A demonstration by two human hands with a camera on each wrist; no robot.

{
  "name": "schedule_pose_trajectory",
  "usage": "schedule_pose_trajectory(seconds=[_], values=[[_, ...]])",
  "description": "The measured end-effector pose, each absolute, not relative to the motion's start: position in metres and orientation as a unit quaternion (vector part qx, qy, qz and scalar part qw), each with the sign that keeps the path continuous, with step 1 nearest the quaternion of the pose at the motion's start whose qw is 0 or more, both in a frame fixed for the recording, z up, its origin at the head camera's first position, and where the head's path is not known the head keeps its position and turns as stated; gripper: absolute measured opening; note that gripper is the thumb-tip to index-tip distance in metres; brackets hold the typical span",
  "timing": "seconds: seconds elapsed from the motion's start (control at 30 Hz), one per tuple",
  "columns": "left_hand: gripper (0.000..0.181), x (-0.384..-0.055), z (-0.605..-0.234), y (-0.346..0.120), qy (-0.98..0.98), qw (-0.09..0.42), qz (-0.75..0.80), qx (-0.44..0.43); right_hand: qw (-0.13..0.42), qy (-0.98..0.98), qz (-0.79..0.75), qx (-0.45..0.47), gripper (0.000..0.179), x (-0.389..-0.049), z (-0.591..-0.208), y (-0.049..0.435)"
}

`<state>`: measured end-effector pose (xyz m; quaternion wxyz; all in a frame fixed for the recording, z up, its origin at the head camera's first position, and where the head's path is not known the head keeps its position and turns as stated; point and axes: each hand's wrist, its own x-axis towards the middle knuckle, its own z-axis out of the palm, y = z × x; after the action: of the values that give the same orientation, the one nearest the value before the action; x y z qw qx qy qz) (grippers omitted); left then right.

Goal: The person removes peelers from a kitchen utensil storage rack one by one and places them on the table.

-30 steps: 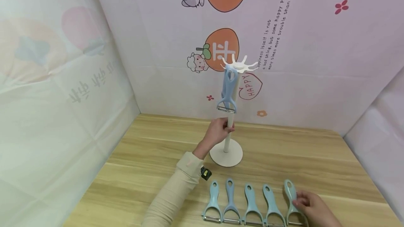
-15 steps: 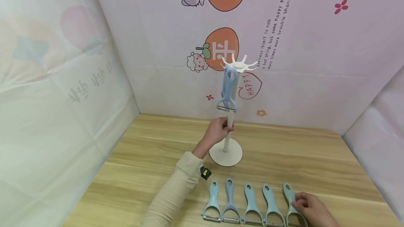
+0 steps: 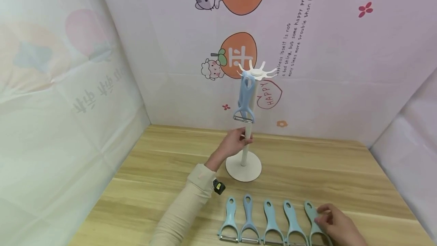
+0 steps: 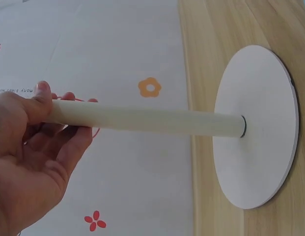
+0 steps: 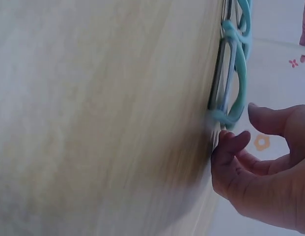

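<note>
Peelers (image 3: 270, 217) lie side by side in a row of five on the wooden counter (image 3: 307, 172), handles pointing away from the person and metal blades along the near side. Four are green-blue; the second from the left is a greyer blue. Beside the rightmost peeler (image 3: 311, 213) is the right hand (image 3: 336, 223), its thumb and fingers bent but apart with a gap between them; whether a fingertip touches the handle cannot be told.

Behind the row stands a white stand (image 3: 244, 158), upright on a round base (image 4: 263, 167). The left hand (image 3: 233, 142) holds its pole (image 4: 157, 118) below the hanging things, thumb and fingers clamped round it. From the hooked top (image 3: 257, 73) hang blue peelers (image 3: 244, 105), one in front of another, on the left side, blades downward.

A beige sleeve (image 3: 184, 206) covers the left forearm, and a small black item (image 3: 219, 186) with a yellow patch shows beside its cuff. Pale cloth (image 3: 181, 98) with printed fruit, animals, flowers and lettering hangs behind the counter.
</note>
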<state>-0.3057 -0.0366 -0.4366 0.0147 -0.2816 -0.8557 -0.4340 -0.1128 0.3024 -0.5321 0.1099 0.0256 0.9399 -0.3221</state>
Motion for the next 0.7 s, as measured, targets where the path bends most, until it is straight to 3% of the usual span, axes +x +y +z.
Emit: schedule_pose_trajectory(seconds=[0.27,0.7], values=[[0.023,-0.311,-0.435,-0.041,-0.796,-0.043,-0.495,-0.346,0.102,0.942,-0.320,0.023,0.042,-0.116,-0.520,0.307],[0.010,-0.308,-0.440,-0.035,-0.832,0.036,-0.464,-0.302,0.079,0.940,-0.333,-0.003,0.033,-0.118,-0.509,0.299]])
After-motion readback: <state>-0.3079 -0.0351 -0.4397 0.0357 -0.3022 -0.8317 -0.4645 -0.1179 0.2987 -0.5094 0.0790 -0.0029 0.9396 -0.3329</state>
